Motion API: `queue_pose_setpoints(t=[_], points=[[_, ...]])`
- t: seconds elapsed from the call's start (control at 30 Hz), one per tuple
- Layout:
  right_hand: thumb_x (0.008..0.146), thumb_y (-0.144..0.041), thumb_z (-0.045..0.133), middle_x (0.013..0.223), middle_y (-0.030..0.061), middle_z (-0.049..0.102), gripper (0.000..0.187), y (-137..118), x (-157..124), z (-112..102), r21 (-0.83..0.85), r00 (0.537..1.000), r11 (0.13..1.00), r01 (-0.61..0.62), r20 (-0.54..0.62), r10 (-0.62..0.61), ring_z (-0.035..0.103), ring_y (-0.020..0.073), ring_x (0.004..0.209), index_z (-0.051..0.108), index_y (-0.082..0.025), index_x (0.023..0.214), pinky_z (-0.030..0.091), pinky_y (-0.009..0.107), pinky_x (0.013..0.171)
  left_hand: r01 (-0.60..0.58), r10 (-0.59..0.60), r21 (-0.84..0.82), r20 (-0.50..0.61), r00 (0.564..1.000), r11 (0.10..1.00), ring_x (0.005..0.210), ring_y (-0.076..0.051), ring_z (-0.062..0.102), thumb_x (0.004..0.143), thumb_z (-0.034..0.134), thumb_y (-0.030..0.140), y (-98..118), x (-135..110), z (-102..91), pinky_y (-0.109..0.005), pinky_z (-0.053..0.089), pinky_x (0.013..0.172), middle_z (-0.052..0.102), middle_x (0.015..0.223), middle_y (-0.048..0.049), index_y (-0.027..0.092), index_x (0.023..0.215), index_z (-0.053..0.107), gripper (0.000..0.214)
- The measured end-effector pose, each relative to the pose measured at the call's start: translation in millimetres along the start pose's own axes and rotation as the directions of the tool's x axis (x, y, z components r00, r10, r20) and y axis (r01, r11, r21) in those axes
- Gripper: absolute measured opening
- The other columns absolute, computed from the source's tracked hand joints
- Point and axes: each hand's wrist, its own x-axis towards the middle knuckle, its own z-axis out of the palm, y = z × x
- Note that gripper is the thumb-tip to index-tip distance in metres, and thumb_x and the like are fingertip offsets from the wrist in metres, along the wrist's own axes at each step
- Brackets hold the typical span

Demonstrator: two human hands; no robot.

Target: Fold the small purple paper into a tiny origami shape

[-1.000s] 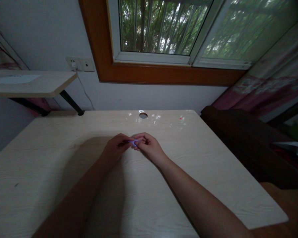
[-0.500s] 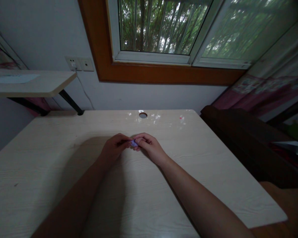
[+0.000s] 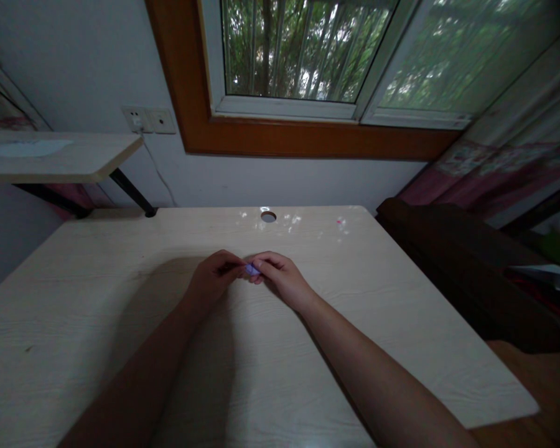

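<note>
Looks like a home, study corner or bedroom, can't tell which. Below both hands: pale wood-grain desk (image 3: 401, 311), round hole (image 3: 269, 217) just beyond the right hand (image 3: 279, 274). Past the hands: white wall (image 3: 261, 180), sliding window (image 3: 284, 109) in brown wood trim (image 3: 317, 138), greenery (image 3: 280, 56) outside. Beyond and left of the left hand (image 3: 214, 272): raised shelf (image 3: 88, 158) on black legs (image 3: 133, 193), wall sockets (image 3: 149, 120) with a cord (image 3: 156, 165) plugged in. Well right of the right hand: pink-and-pale floral curtain (image 3: 480, 158), dark wood furniture (image 3: 466, 267), brown floor (image 3: 522, 386). Curtain and trim read domestic; light's dim, mostly daylight-looking.
</note>
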Motion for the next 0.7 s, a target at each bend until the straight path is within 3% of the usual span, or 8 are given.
queue_pose_setpoints(t=[0.47,0.7], points=[[0.082,-0.040,0.071,0.079,0.0037,0.070,0.023,1.4,-3.2,4.7,-0.082,0.998,0.995,0.057,0.004,-0.057,0.064,0.0143,0.070,0.067,-0.019,0.090,0.053,0.030,0.069,0.058,-0.058,0.018,0.012,0.998,0.998,0.074,-0.018,0.068,0.080,0.073,0.037,0.2,-0.7,2.5,-0.030,0.054,0.072,0.071,0.078,-0.0026,0.019,0.085,0.065,0.020],[0.078,-0.038,0.077,0.104,0.0061,0.067,0.023,2.4,-2.9,2.5,-0.361,0.981,0.914,0.185,0.012,-0.194,0.063,0.0181,0.092,0.069,-0.022,0.093,0.051,0.032,0.082,0.043,-0.039,0.145,-0.037,0.999,0.988,0.073,-0.017,0.065,0.081,0.071,0.038,1.7,0.1,0.8,-0.029,0.051,0.069,0.069,0.078,-0.0021,0.019,0.084,0.066,0.019]])
